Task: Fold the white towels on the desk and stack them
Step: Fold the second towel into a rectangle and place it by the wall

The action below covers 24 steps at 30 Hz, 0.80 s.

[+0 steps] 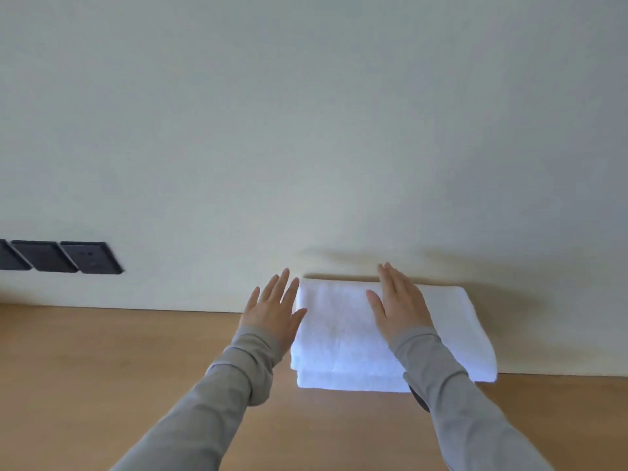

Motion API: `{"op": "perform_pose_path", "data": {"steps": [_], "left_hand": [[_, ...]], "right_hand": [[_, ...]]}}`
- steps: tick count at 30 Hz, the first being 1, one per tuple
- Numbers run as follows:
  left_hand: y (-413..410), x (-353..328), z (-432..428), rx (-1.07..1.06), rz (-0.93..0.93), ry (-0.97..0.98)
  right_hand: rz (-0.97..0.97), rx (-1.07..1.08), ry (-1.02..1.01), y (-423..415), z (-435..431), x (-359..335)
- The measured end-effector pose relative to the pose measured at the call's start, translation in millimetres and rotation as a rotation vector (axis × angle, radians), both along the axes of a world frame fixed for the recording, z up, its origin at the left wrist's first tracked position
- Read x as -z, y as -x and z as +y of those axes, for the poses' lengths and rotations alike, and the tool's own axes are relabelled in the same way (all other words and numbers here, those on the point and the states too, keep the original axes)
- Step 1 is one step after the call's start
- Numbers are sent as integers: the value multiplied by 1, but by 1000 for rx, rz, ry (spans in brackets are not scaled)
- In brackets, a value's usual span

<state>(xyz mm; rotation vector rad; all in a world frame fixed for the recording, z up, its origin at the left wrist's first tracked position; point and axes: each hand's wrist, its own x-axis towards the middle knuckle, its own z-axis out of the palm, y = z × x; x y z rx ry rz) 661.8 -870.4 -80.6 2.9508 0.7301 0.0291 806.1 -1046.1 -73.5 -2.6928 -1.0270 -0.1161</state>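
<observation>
A stack of folded white towels (343,338) lies on the wooden desk (102,368), pushed back against the wall. At least two layers show at its front edge. My left hand (273,309) hovers flat at the stack's left edge, fingers spread, holding nothing. My right hand (399,305) rests palm down on top of the stack, fingers straight and pointing at the wall. Grey sleeves cover both forearms, and the right sleeve hides part of the stack's front right.
A pale wall (306,130) rises directly behind the desk. A row of dark socket plates (61,257) is set in the wall at the left. A small dark object (418,399) peeks out under my right sleeve by the stack's front edge.
</observation>
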Motion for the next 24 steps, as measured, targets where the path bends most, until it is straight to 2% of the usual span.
{"op": "perform_pose_path", "data": {"steps": [6, 12, 17, 24], "left_hand": [[85, -63, 61, -182, -6, -70], [221, -126, 133, -381, -130, -211], [368, -154, 185, -563, -195, -268], [582, -153, 236, -847, -164, -313]], "right_hand": [[-130, -161, 4, 56, 77, -54], [-269, -371, 20, 148, 169, -98], [-316, -574, -46, 271, 262, -129], [-347, -844, -87, 478, 377, -141]]}}
